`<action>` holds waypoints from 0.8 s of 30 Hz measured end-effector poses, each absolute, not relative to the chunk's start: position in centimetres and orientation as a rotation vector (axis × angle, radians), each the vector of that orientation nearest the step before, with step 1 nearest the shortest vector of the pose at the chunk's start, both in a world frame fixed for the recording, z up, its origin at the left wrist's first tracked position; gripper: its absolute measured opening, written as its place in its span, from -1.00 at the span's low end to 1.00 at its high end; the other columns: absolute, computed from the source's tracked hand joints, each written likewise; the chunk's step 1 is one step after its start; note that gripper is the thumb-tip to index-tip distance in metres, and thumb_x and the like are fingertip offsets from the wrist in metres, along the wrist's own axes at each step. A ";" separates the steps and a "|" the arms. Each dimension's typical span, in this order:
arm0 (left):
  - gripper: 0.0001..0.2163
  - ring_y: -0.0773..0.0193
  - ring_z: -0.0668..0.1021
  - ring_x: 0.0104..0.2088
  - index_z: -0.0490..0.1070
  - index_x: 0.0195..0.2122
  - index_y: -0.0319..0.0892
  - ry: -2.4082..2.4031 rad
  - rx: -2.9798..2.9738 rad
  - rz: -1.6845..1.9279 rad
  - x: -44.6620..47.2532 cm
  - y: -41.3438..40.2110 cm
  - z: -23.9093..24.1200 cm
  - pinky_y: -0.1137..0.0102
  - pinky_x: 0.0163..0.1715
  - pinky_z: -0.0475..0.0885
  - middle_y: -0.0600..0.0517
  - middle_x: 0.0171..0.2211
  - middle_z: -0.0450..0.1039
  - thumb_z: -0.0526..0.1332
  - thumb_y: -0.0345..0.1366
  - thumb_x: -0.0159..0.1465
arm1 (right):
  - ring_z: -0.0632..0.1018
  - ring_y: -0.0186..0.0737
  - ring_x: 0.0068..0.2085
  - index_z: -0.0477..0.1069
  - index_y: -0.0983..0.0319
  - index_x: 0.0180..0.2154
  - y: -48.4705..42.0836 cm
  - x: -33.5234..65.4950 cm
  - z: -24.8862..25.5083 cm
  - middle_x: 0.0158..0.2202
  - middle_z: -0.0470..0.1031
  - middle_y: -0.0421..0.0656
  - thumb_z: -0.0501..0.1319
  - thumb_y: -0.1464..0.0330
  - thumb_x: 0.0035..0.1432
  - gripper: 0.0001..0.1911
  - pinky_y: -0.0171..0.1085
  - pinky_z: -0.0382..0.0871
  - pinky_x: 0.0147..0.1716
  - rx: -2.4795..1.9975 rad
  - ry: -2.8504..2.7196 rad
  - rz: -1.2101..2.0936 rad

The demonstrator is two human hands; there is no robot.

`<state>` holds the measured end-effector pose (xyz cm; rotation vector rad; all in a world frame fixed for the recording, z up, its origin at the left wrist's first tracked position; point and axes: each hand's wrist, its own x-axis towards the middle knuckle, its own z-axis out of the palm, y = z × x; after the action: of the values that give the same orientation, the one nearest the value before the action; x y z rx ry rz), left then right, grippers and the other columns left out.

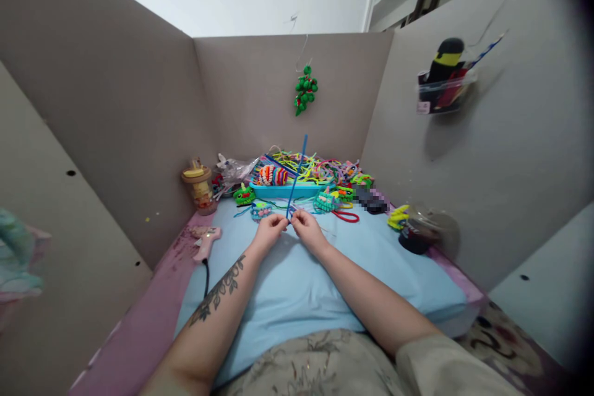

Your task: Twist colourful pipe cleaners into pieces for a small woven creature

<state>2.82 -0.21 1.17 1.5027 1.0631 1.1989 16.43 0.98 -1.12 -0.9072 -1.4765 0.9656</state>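
A long blue pipe cleaner (297, 176) stands up from between my two hands and leans slightly right at its top. My left hand (269, 229) pinches its lower end with closed fingers. Right beside it, my right hand (306, 227) also pinches the same end, fingertips almost touching the left ones. Both hands rest over a light blue cushion (297, 278) on my lap. Just beyond them lie small fuzzy pipe-cleaner figures: a green one (244, 195) and a teal one (325, 201).
A blue tray (297, 189) with a striped figure and a heap of coloured pipe cleaners (320, 168) sits at the back. A glue gun (206, 240) lies left, a small jar (200, 185) behind it, red scissors (346, 216) and a dark round container (415, 238) right. Grey walls enclose the space.
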 end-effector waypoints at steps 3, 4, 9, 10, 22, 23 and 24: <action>-0.72 0.33 0.44 -0.47 0.37 -0.42 -0.23 1.004 1.402 1.163 2.8 -0.1 0.9 0.52 -0.57 0.24 0.05 -0.50 0.37 0.25 -0.09 0.01 | 0.17 -0.41 -0.61 0.20 0.21 -0.45 0.9 16.3 -1.1 -0.66 0.13 -0.34 0.11 0.18 0.03 -0.76 -0.39 0.05 -0.62 -0.885 -1.463 1.000; -0.70 0.33 0.46 -0.45 0.37 -0.40 -0.23 0.981 1.383 1.149 2.8 -0.1 0.8 0.52 -0.57 0.25 0.05 -0.48 0.37 0.26 -0.09 0.00 | 0.17 -0.41 -0.61 0.20 0.21 -0.45 0.9 16.2 -1.0 -0.65 0.13 -0.33 0.12 0.17 0.02 -0.76 -0.39 0.05 -0.62 -0.881 -1.450 1.013; -0.70 0.39 0.40 -0.54 0.35 -0.48 -0.25 0.974 1.414 1.137 2.7 -0.1 0.7 0.52 -0.59 0.23 0.08 -0.57 0.34 0.27 -0.08 -0.01 | 0.29 -0.37 -0.53 0.24 0.22 -0.40 0.7 16.1 -0.7 -0.54 0.25 -0.28 0.14 0.20 -0.01 -0.78 -0.36 0.20 -0.51 -0.854 -1.414 1.002; -0.70 0.40 0.38 -0.56 0.35 -0.49 -0.26 0.978 1.424 1.136 2.6 -0.1 0.7 0.52 -0.60 0.23 0.09 -0.59 0.33 0.27 -0.08 0.00 | 0.33 -0.35 -0.48 0.26 0.22 -0.39 0.6 16.1 -0.6 -0.50 0.29 -0.25 0.15 0.22 -0.01 -0.79 -0.34 0.23 -0.45 -0.836 -1.417 0.976; -0.74 0.45 0.39 -0.51 0.36 -0.47 -0.24 0.774 0.969 1.115 2.2 0.0 1.0 0.59 -0.61 0.23 0.12 -0.56 0.29 0.37 -0.20 -0.08 | 0.33 -0.33 -0.47 0.33 0.25 -0.40 1.0 16.2 -1.3 -0.50 0.33 -0.22 0.18 0.24 -0.04 -0.80 -0.35 0.21 -0.48 -0.861 -1.391 0.976; -0.75 0.45 0.40 -0.52 0.36 -0.46 -0.23 0.744 0.942 1.097 2.1 0.0 1.0 0.60 -0.63 0.23 0.12 -0.56 0.29 0.37 -0.23 -0.07 | 0.32 -0.34 -0.49 0.33 0.25 -0.41 0.9 16.2 -1.3 -0.53 0.32 -0.23 0.19 0.24 -0.05 -0.80 -0.36 0.19 -0.50 -0.855 -1.375 1.009; -0.76 0.46 0.40 -0.52 0.36 -0.45 -0.23 0.723 0.920 1.077 2.0 0.1 1.0 0.61 -0.65 0.22 0.11 -0.54 0.31 0.36 -0.25 -0.06 | 0.30 -0.35 -0.51 0.33 0.25 -0.43 0.9 16.3 -1.2 -0.55 0.31 -0.24 0.19 0.24 -0.06 -0.80 -0.36 0.18 -0.52 -0.852 -1.360 1.034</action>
<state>2.04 0.05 0.99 0.9196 0.7235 1.0771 16.27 0.89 -1.20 -0.8519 -1.3598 1.0344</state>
